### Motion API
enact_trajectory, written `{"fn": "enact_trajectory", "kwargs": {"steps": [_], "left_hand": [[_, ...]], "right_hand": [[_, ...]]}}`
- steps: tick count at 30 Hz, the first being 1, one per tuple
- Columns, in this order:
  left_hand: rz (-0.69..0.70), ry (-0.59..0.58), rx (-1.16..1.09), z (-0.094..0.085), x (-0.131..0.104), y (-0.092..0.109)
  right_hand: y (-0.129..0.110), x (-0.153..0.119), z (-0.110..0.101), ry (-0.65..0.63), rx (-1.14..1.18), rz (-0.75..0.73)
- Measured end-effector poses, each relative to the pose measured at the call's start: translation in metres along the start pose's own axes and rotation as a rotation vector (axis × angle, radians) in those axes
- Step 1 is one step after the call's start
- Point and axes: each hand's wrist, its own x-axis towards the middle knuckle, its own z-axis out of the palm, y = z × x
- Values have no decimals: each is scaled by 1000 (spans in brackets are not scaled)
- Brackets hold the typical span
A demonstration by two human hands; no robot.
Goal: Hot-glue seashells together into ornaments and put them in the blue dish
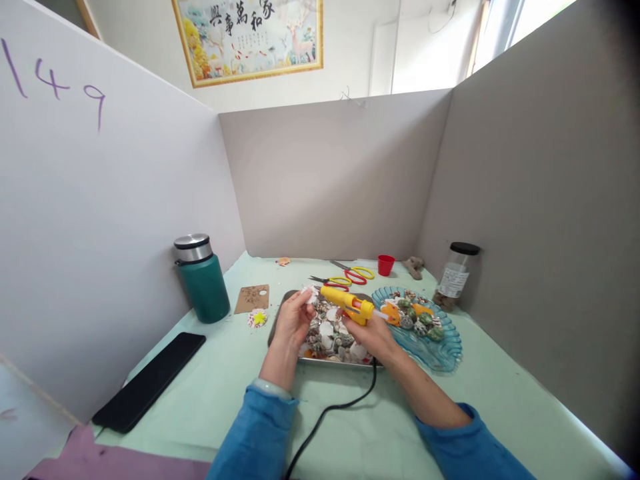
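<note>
My right hand (367,333) grips a yellow hot glue gun (350,304), its nozzle pointing left and a clear glue stick (381,315) jutting from its back. Pinched in the fingers of my left hand (295,319) is a small white shell piece (311,293), close to the nozzle. Both hands are above a metal tray (336,364) that holds many shells and stones. A black cord (330,410) runs from the gun down toward me. Left of the tray lies a pale shell disc with a yellow star (257,318).
A blue glass plate (445,357) of shells sits at right, near a black-lidded jar (454,277). Scissors (350,272) and a red cup (385,265) lie behind. A green bottle (204,280), brown card (251,299) and black phone-like slab (150,383) are left. Grey panels (335,180) enclose the table.
</note>
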Motion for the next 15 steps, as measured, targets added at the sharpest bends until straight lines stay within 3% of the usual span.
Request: {"fn": "enact_trajectory", "kwargs": {"steps": [3,10,15], "left_hand": [[-18,-27,-6,0,0,0],[29,-96,181,9,-8,-7],[82,-144,289,20,-18,-20]], "right_hand": [[5,2,0,-26,-8,13],[11,5,-2,70,85,26],[14,5,4,83,120,-89]]}}
